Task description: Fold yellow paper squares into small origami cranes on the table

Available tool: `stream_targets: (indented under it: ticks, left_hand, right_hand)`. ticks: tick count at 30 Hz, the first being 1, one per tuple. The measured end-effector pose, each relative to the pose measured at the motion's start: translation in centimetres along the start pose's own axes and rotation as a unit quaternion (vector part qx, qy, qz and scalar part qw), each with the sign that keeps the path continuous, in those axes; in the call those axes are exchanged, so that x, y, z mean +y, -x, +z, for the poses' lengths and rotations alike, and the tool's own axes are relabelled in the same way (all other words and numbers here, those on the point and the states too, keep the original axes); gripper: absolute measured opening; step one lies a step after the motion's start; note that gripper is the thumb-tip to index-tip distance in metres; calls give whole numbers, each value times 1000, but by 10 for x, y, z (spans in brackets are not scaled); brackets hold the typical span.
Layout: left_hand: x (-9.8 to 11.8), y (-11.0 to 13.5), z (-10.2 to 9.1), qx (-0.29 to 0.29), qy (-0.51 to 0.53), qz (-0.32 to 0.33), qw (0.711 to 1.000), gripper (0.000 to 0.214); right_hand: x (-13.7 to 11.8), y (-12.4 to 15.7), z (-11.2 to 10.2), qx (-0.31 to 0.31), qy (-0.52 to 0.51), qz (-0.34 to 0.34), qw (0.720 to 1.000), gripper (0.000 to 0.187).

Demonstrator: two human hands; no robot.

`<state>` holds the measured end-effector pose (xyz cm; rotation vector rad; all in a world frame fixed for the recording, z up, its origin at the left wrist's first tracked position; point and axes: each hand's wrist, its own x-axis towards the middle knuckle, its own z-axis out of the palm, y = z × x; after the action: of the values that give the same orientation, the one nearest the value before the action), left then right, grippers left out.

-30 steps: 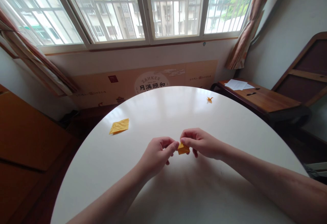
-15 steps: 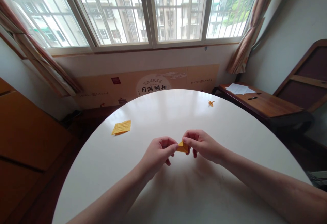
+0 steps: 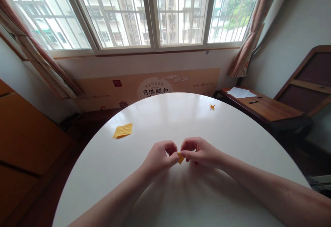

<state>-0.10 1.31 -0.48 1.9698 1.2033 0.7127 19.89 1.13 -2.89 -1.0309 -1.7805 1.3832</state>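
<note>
Between my two hands is a small piece of folded yellow paper [image 3: 180,158], pinched from both sides over the middle of the white table. My left hand [image 3: 162,155] grips its left edge between thumb and curled fingers. On the opposite edge, my right hand [image 3: 198,151] holds it the same way, thumb on the near side. Only a small pointed part of the paper shows below the fingertips; the rest is hidden. A flat yellow paper sheet [image 3: 123,130] lies to the left, and a small orange-yellow origami crane [image 3: 212,107] stands toward the far right.
The round white table [image 3: 165,116] fills the space before me. Beyond it are a printed tan panel [image 3: 103,87] and barred windows. At right, a wooden side table [image 3: 269,108] bears white papers [image 3: 239,92] and a dark pen-like item [image 3: 254,102]. An orange cabinet [image 3: 23,144] is at left.
Both hands have drawn closer together and slightly lower. The folded paper has turned, so a downward point now shows, and less of it is visible. The view has tilted slightly.
</note>
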Motion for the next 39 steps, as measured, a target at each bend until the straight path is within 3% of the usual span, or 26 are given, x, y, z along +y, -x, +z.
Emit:
stream_targets:
  ticks: [4, 10, 19, 29, 39]
  left_hand:
    - [-3, 1, 2, -4, 16, 22, 1000, 15]
    - [-4, 1, 1, -13, 42, 30, 999, 17]
    - [-7, 0, 6, -29, 52, 15, 998, 11]
    - [-10, -1, -1, -70, 122, -8, 990, 29]
    - [-11, 1, 2, -66, 148, -17, 987, 17]
  right_hand:
    - [2, -1, 0, 7, 2, 1, 1000, 9]
    - [-2, 2, 2, -20, -28, -7, 999, 16]
    - [1, 0, 5, 1, 46, -64, 997, 6]
    - [-1, 1, 4, -1, 11, -44, 999, 8]
    - [-2, 2, 2, -10, -14, -38, 999, 14]
